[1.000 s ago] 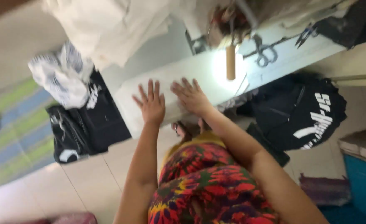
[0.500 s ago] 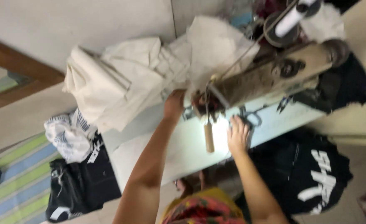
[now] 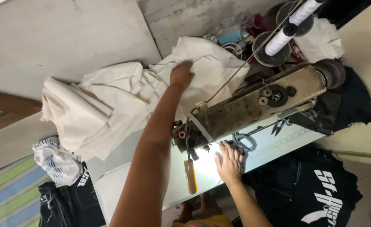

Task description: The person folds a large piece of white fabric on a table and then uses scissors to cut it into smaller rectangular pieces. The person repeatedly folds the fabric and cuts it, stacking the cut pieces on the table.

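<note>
Cream cloth (image 3: pixel 109 105) lies heaped on the sewing table (image 3: pixel 261 151) in the head view, at about ten o'clock from the sewing machine (image 3: pixel 257 103), its bulk running from nine o'clock toward two o'clock behind the machine's head. The left hand (image 3: pixel 181 75) is stretched far out onto the upper fold of that cloth — fingers curled down into it, seemingly pinching a fold, though the exact hold cannot be told from above. The right hand (image 3: pixel 228 162) rests flat and spread on the lit table top, just at five o'clock from the needle end, gripping nothing. The left hand is plainly the nearer to the cloth; the right is well apart from it.

Room is tight at three o'clock, where the machine body and thread cones (image 3: pixel 284 35) stand. Toward six o'clock the table edge is close, with a wooden-handled tool (image 3: pixel 190 175) hanging by it — dark garments (image 3: pixel 311 189) lie below.
</note>
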